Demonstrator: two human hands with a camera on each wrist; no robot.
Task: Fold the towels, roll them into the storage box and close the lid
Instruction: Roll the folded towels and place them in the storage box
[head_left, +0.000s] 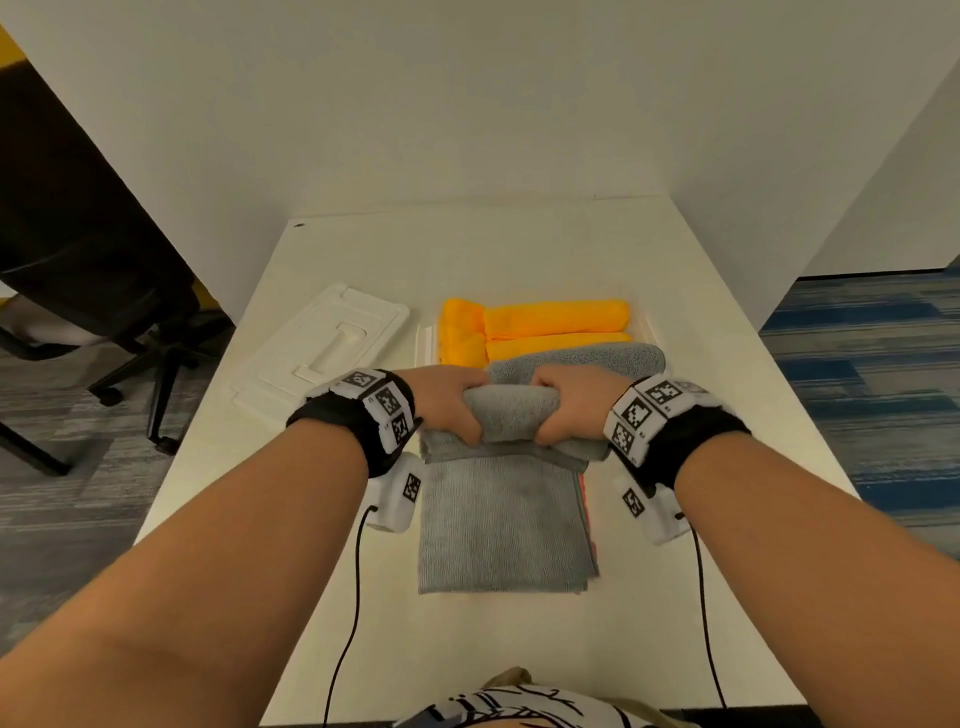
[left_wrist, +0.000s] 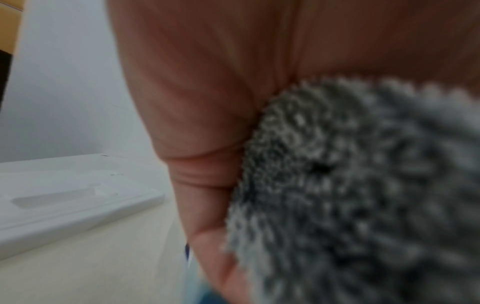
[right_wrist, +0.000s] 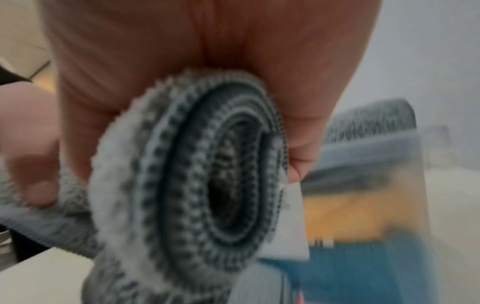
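A grey towel (head_left: 506, 525) lies folded in a long strip on the table, its far end wound into a roll (head_left: 511, 413). My left hand (head_left: 447, 402) grips the roll's left end and my right hand (head_left: 574, 410) grips its right end, fingers curled over the top. The right wrist view shows the roll's spiral end (right_wrist: 207, 185) close up; the left wrist view shows blurred grey pile (left_wrist: 350, 195) against my palm. Beyond the hands stands the clear storage box (head_left: 427, 340) holding rolled yellow towels (head_left: 556, 318) and a rolled grey towel (head_left: 587, 361).
The white lid (head_left: 322, 348) lies flat on the table left of the box, also seen as the lid (left_wrist: 64, 201) in the left wrist view. A pink edge (head_left: 584, 491) peeks from under the grey strip. An office chair (head_left: 130, 332) stands left of the table (head_left: 727, 597).
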